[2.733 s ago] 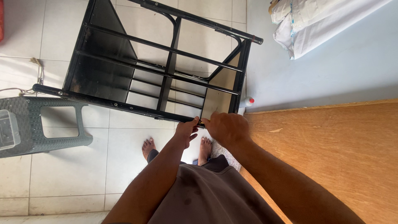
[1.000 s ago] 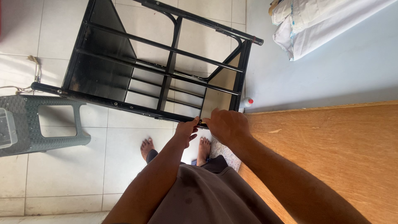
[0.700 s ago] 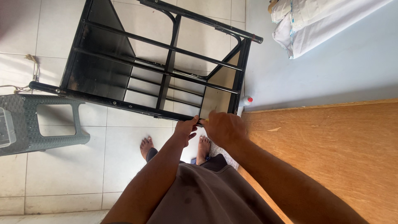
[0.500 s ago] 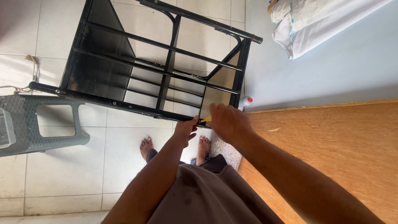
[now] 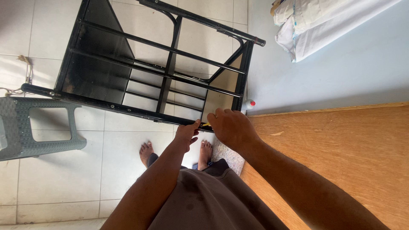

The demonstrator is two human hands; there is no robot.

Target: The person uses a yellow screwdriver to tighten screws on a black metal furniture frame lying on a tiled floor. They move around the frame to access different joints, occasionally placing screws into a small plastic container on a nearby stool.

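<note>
The black metal frame point(image 5: 162, 72) stands tilted on the tiled floor point(image 5: 55, 179), its lower rail running left to right and ending at the corner beside the wooden board point(image 5: 341, 157), where both hands meet. The left hand point(image 5: 187, 134) pinches the underside of that rail end, its grip closed on the bar, and a small yellow piece point(image 5: 205, 125) shows just between the two hands. The right hand point(image 5: 230, 127) lies curled over the same corner from the board side, slightly nearer the post; whether its grip clasps anything I cannot tell.

Both hands point(image 5: 187, 134) point(image 5: 230, 127) forward, fingers curled, close together
</note>
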